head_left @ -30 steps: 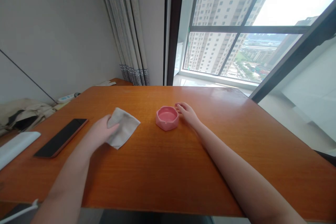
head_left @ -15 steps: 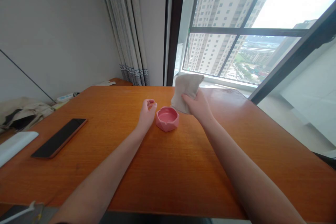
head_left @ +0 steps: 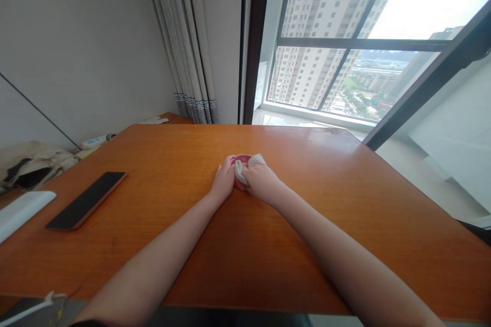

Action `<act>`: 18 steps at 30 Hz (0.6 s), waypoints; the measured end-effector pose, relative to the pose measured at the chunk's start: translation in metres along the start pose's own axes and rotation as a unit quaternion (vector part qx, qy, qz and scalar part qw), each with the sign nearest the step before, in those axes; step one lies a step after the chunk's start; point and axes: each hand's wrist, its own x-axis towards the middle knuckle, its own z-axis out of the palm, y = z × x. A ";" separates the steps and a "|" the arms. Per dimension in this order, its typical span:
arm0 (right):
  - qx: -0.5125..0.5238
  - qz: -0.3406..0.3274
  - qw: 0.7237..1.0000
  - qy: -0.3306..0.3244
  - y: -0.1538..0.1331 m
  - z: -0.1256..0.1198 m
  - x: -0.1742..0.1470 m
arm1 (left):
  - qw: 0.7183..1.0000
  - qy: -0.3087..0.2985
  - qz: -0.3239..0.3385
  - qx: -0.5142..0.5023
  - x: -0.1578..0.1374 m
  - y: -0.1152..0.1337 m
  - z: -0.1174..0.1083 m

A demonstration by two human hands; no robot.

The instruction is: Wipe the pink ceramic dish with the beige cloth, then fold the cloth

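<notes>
On the tabletop sits a small pink faceted ashtray (head_left: 241, 187), mostly covered by my hands and a cloth. My left hand (head_left: 224, 181) grips its left side, fingers around the outer wall. My right hand (head_left: 262, 181) is closed on a bunched white cloth (head_left: 256, 160) and presses it into the bowl from the right. Part of the cloth shows inside the bowl beside my fingers. The right fingertips are hidden in the folds.
The brown wooden table (head_left: 184, 276) spans the view. A phone-like black slab (head_left: 88, 201) with a reddish edge lies at left, near a white object (head_left: 25, 209). Fabric (head_left: 38, 163) is piled beyond the left edge. A large window (head_left: 345, 82) stands behind.
My right hand has brought the cloth down and left into the ashtray, bunching it. My left hand has moved slightly right and taken hold of the ashtray's side.
</notes>
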 end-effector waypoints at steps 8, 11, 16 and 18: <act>0.026 0.034 0.994 0.101 -0.006 0.012 0.007 | 0.967 0.099 -0.078 -0.220 -0.006 0.016 0.015; 0.005 0.051 0.986 0.157 -0.018 0.022 0.008 | 0.931 0.090 -0.129 -0.330 -0.009 0.024 0.020; 0.001 -0.013 0.985 0.171 -0.010 0.026 0.009 | 0.964 0.132 -0.089 -0.215 0.002 0.020 0.003; -0.003 -0.068 0.984 0.164 0.001 0.022 0.008 | 0.980 0.115 -0.058 -0.151 0.010 0.016 -0.011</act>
